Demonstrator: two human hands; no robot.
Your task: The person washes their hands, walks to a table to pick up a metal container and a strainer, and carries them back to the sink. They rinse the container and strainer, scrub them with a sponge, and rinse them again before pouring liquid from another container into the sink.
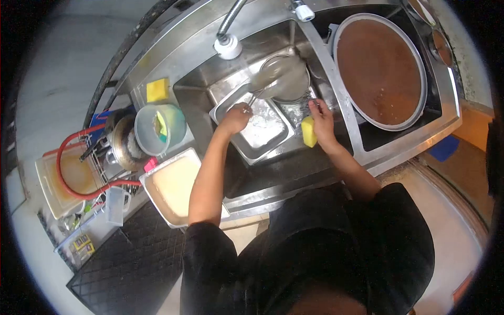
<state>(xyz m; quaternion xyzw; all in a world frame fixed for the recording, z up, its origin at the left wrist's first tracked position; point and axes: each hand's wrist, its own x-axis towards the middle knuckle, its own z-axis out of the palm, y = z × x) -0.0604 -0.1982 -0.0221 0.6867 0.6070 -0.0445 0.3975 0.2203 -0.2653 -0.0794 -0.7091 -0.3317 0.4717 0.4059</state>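
Note:
My left hand [236, 118] is closed around the thin handle of a round-headed metal utensil [283, 77]. Its head is smeared by motion, so I cannot tell whether it is a strainer or a ladle. In my right hand [323, 124], fingers curled, is a yellow sponge [308, 132]. Both hands are over the left sink basin [239, 181]. Beneath my left hand lies a rectangular metal pan [262, 128], wet inside. A round metal bowl [303, 90] rests behind the utensil's head. The faucet head [228, 47] hangs above the basin.
In the right basin a large round pot [380, 73] holds brown liquid. Left of the sink stand a tub with pale liquid [173, 181], a clear plastic container [157, 128] and another yellow sponge [157, 90]. A red hose [65, 181] loops farther left near a white tray [47, 184].

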